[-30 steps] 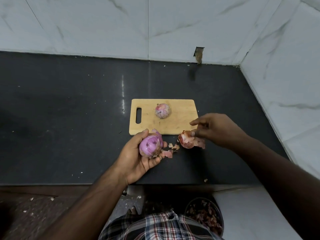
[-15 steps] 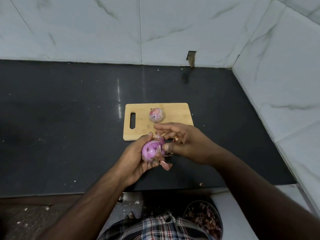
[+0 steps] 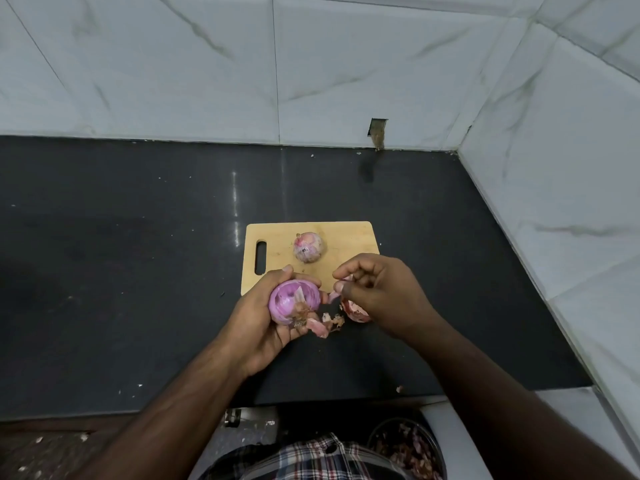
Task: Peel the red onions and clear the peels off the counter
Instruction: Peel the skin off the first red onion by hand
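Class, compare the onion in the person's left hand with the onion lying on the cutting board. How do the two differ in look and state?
The onion in the left hand shows glossy purple flesh with a strip of skin hanging off it; the onion on the cutting board looks paler and duller pink. The first is gripped in the left hand above the counter; the second lies untouched on the cutting board. Both are round red onions.

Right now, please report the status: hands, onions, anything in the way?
Left hand grips half-peeled purple onion. Right hand pinches a peel strip. Second onion on wooden cutting board. Loose peels on black counter.
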